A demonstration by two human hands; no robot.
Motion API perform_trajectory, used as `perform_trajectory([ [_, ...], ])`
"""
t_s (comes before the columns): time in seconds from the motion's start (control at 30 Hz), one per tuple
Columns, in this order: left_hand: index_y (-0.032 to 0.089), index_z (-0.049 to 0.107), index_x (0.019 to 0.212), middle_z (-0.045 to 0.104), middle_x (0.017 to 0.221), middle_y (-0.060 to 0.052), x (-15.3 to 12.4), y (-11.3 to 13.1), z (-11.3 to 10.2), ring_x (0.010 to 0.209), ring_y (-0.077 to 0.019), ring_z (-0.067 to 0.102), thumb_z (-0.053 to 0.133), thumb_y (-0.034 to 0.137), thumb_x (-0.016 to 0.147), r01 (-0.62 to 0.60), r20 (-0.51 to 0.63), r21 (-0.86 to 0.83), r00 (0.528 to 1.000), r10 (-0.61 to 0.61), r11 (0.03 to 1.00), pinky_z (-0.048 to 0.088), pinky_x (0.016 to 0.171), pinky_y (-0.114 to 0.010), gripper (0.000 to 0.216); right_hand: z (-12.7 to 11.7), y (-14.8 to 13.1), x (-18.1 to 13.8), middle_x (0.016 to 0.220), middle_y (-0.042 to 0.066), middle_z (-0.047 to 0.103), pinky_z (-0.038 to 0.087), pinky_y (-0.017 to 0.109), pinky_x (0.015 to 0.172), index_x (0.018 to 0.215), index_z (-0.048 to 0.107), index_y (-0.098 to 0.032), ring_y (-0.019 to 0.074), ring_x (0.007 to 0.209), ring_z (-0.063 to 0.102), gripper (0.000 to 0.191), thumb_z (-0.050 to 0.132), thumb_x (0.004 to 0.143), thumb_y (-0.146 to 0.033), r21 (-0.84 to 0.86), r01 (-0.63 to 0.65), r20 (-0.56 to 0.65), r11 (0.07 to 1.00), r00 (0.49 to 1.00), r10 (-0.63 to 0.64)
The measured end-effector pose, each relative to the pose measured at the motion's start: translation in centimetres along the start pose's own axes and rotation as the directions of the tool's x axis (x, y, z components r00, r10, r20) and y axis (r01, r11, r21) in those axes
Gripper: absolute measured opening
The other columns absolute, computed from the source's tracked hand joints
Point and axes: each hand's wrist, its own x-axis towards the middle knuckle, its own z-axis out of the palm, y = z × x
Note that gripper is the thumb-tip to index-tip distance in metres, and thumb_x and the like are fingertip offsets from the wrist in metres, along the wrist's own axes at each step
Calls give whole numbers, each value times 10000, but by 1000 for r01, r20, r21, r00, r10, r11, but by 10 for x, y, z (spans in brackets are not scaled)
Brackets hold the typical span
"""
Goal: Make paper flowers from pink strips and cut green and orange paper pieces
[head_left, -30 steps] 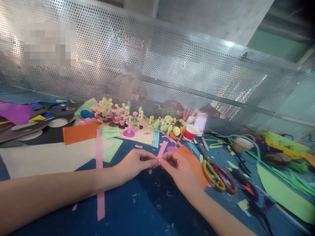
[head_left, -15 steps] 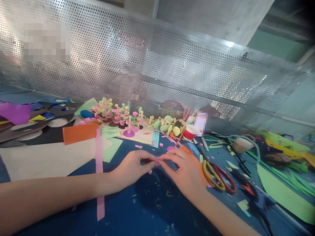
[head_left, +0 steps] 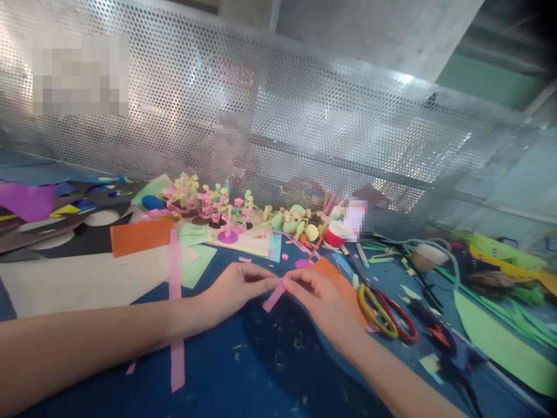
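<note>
Between the fingertips of both hands is a short pink paper strip (head_left: 274, 297), its free end hanging down to the left over the blue table. My left hand (head_left: 241, 287) pinches its upper end from the left. From the right, my right hand (head_left: 317, 296) pinches the same end, the fingertips of the two hands nearly touching. Fingers cover the top of the strip, so any fold there is hidden. Under my left forearm lies a long pink paper strip (head_left: 176, 363). Close beyond my right hand are an orange paper sheet (head_left: 343, 293) and a purple paper disc (head_left: 303, 263).
Scissors (head_left: 378, 310) with yellow and red handles lie right of my right hand, near a dark glue gun (head_left: 439, 334). Small paper flower plants (head_left: 228, 217) stand at the back. A perforated metal screen (head_left: 296, 116) rises behind the table. Large pale paper (head_left: 73, 284) lies left.
The pink strip's free end now shows below the fingertips, where it was mostly hidden before. Both hands have shifted only slightly and still pinch together.
</note>
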Motion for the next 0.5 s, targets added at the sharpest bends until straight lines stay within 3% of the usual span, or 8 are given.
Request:
perform_trajectory([
  [0.17,174,717,769,684,718,-4,-1,3,1,668,-128,566,607,346,767,64,17,-74,998,-63,995,417,660,-222,205,3,5,1,718,-11,588,448,262,671,798,610,-197,136,696,556,172,566,810,-363,125,1,17,992,1000,-3],
  [0.33,165,717,754,668,692,-7,0,3,1,645,-124,530,614,361,755,85,-4,-78,996,-85,993,390,631,-218,221,5,5,1,688,-29,596,473,267,669,925,542,-226,136,681,587,161,582,803,-322,192,0,-14,981,1000,3],
  [0.5,154,701,696,620,644,-3,2,1,0,641,-122,500,615,397,748,63,-80,-86,994,-70,994,368,622,-221,263,7,2,-2,905,18,581,487,295,775,930,572,-241,156,855,579,131,551,806,-204,-51,278,-37,959,959,-280],
])
